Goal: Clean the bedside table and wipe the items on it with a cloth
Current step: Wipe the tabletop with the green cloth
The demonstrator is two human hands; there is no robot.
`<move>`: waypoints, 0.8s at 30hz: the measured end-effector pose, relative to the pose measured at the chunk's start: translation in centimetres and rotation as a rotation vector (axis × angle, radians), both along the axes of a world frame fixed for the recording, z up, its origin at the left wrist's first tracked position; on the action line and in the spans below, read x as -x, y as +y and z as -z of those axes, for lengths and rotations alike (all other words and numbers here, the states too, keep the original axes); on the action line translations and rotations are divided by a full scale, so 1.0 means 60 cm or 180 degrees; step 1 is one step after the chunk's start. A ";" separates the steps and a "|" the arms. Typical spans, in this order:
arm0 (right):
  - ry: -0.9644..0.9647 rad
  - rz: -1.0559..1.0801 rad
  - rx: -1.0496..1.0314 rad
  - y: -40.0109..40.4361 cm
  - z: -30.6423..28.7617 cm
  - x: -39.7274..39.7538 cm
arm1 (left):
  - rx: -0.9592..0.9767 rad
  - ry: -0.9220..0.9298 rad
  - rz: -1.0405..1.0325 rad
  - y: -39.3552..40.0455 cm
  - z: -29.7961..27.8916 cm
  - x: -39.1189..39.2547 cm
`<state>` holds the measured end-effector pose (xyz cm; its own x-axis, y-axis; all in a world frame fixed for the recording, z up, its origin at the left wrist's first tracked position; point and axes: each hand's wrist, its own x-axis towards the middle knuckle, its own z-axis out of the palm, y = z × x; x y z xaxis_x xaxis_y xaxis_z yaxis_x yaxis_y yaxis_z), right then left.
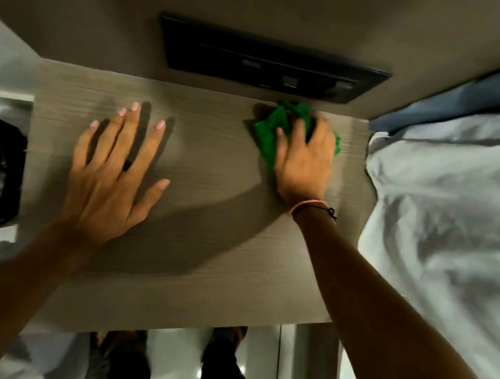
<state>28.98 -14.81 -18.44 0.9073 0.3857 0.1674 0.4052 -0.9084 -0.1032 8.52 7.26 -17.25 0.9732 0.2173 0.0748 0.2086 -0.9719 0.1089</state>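
Right hand (308, 156) grips bunched green cloth (269, 133), pressed on table (205, 215) at far right corner, just below wall panel (269, 61). Left hand (110, 173) flat, fingers spread. Tabletop bare; wiping apparently midway, items not seen.

Green cloth (269, 133); grey wood-grain table (210, 183)

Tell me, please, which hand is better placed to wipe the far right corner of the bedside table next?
Right. The right hand already presses the green cloth there; the left hand rests flat, empty.
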 end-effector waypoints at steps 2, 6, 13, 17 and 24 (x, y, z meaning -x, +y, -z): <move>0.0012 0.0359 0.0131 -0.066 -0.005 -0.041 | 0.0020 -0.0041 0.0050 -0.030 -0.001 -0.023; 0.0212 0.0925 0.0025 -0.120 -0.007 -0.094 | -0.0052 -0.0130 0.0034 -0.056 -0.005 -0.038; 0.0226 0.1177 -0.0029 -0.080 -0.004 -0.064 | -0.0227 -0.0051 -0.0087 -0.035 -0.019 0.019; 0.0178 0.0758 0.0011 -0.028 0.004 -0.019 | -0.0335 0.0139 -0.0198 0.007 -0.021 0.071; 0.0533 -0.0320 -0.0358 0.171 0.007 0.135 | -0.0253 0.0138 -0.0524 0.086 -0.026 0.135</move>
<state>20.87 -4.54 -18.88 0.8840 0.4630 0.0647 0.4618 -0.8433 -0.2749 0.40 12.39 -15.68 0.9277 0.3690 0.0568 0.3684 -0.9294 0.0206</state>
